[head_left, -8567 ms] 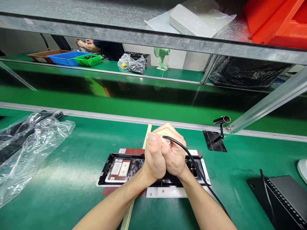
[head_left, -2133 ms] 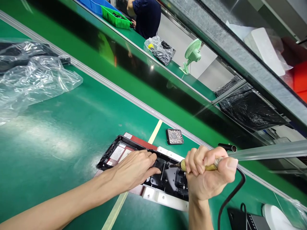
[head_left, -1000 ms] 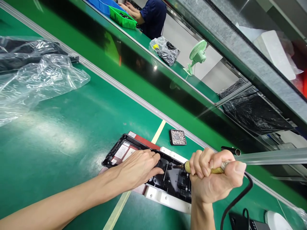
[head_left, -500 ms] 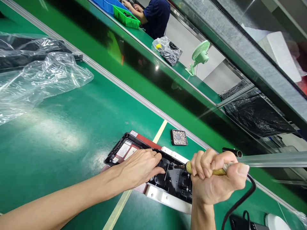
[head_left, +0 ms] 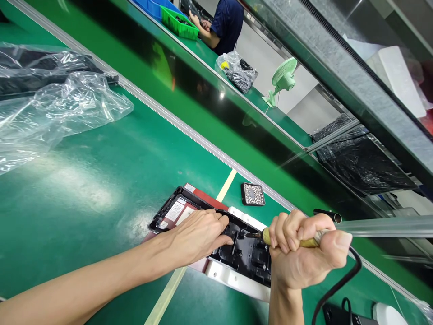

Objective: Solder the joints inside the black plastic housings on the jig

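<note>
The black housing is lying on the green worktop, its white label too small to read. The left hand is pressing it flat, and the right hand is gripping a corded screwdriver, barely shifted since half a second ago.

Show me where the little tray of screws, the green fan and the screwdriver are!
tray of screws (head_left: 253,194), head view, on the heap of silvery screws inside it.
green fan (head_left: 283,77), head view, on its round grille.
screwdriver (head_left: 306,243), head view, on the yellowish handle in the right hand (head_left: 302,257).
</note>
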A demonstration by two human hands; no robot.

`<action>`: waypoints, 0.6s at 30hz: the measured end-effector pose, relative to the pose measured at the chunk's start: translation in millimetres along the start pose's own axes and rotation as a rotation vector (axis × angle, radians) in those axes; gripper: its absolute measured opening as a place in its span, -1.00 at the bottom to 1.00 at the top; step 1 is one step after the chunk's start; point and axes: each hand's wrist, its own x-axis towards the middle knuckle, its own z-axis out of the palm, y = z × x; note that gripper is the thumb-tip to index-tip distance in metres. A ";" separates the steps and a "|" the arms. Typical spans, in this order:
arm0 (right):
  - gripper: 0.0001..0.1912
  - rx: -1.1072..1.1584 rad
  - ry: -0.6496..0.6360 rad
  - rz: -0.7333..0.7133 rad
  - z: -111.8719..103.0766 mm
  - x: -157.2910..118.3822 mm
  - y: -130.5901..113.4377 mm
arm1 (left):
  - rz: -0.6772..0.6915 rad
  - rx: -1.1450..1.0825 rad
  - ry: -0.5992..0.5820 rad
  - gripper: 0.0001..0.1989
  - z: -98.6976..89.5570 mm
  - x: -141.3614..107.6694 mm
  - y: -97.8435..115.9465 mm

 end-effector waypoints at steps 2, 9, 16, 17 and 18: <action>-0.59 0.003 -0.003 0.000 -0.2 -0.4 0.4 | 0.006 0.004 0.009 -0.71 1.5 -0.3 -1.3; -0.62 -0.006 0.001 -0.001 0.9 -0.5 1.1 | 0.018 0.013 0.043 -0.70 7.2 -0.8 -3.5; -0.61 -0.001 -0.002 0.006 -0.1 -0.4 1.6 | 0.029 -0.001 0.048 -0.70 7.3 -2.1 -4.5; -0.60 0.000 -0.001 0.008 -0.2 -0.3 1.7 | 0.029 -0.001 0.049 -0.69 7.4 -2.1 -4.6; -0.60 0.001 0.001 0.010 -0.4 0.0 1.9 | 0.029 0.000 0.050 -0.69 7.6 -1.9 -4.7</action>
